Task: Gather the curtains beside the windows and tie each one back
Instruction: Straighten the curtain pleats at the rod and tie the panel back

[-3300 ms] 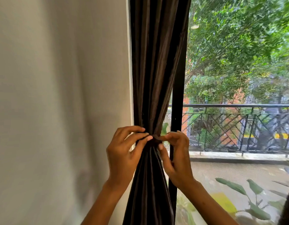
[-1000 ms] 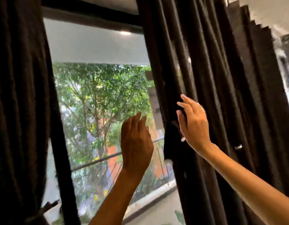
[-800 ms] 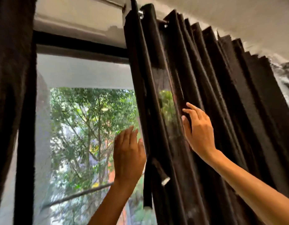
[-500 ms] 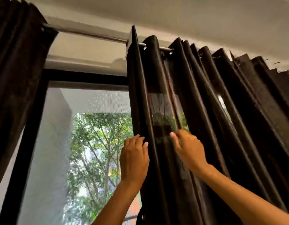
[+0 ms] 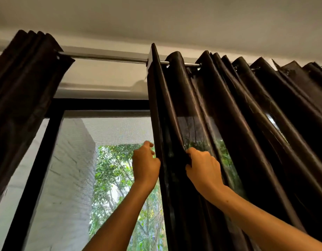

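A dark brown curtain [image 5: 238, 127] hangs in spread folds from a metal rod [image 5: 105, 57] across the right half of the window. My left hand [image 5: 144, 164] is raised at the curtain's left edge, fingers curled round that edge. My right hand [image 5: 203, 167] grips a fold of the same curtain a little to the right, at the same height. A second dark curtain [image 5: 22, 98] hangs bunched at the left end of the rod. No tie-back is visible in this upward view.
The black window frame [image 5: 37, 169] and a mesh screen [image 5: 109, 131] lie between the two curtains, with a white wall and green trees outside. The white ceiling [image 5: 174, 19] sits just above the rod.
The view has swung from the bunched left curtain to the right one and tilted up to the rod. Both hands have gone from flat against the fabric to gripping its left folds.
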